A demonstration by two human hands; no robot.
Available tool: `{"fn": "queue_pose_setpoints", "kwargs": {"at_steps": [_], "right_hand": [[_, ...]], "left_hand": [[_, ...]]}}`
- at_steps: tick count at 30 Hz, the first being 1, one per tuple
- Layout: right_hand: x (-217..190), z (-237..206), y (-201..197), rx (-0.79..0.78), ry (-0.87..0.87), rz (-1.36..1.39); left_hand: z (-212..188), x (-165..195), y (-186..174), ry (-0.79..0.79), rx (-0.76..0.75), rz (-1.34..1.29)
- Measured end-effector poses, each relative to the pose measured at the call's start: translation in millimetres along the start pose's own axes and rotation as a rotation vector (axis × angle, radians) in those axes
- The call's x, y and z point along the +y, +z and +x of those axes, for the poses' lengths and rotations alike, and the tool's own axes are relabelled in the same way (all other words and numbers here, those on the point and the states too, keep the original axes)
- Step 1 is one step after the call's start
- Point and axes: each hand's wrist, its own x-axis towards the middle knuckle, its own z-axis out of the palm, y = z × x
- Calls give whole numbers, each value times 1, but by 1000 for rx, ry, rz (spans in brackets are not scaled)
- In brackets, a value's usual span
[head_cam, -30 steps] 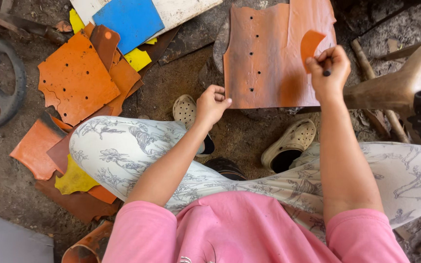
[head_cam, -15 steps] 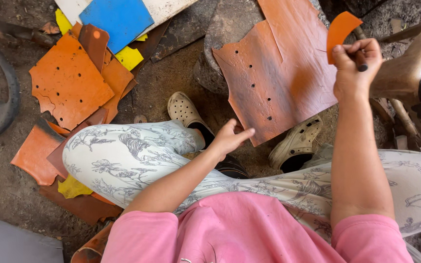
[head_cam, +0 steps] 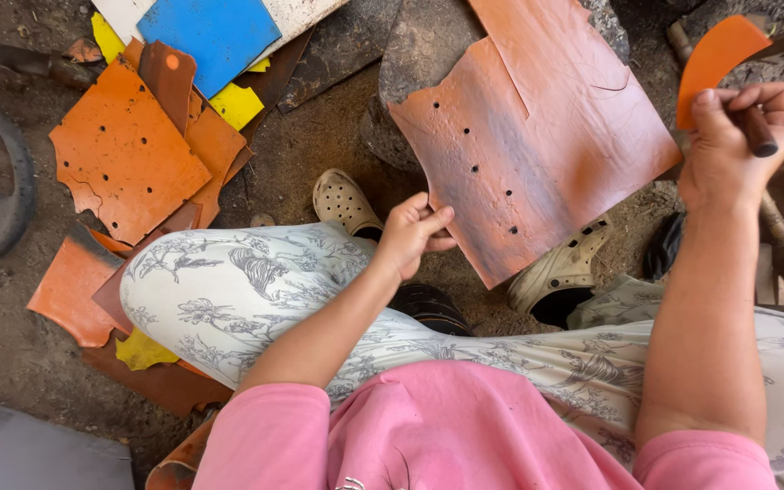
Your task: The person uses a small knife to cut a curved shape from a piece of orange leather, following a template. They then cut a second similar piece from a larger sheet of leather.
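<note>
Head view, left hand (head_cam: pixel 415 238) pinching leather sheet (head_cam: pixel 537 136), right hand (head_cam: pixel 737 136) gripping dark-handled tool (head_cam: pixel 757 132)

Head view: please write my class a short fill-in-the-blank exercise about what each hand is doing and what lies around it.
1. The left hand grips the edge of a big brown sheet punched with small ____.
2. The right hand holds up a curved ____ cut-out together with a dark tool handle.
3. Above the orange scraps lies a ____ sheet.
4. A pale clog sits just ____ of the left hand in the picture.

Missing words: holes; orange; blue; left
</note>
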Motion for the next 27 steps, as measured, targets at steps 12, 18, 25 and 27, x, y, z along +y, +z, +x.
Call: {"fn": "queue_pose_setpoints", "kwargs": {"at_steps": [12, 18, 25, 27], "right_hand": [[-19, 1, 7, -33, -95, 57], [-9, 3, 25, -128, -136, 65], [-35, 0, 50, -161, 89, -48], [-36, -12, 65, -209, 260, -99]], "left_hand": [[-14, -25, 17, 108, 141, -181], [11, -50, 80, -185, -77, 68], [-8, 40, 77, 561, -116, 867], [12, 80, 78, 916, 0, 1026]]}}
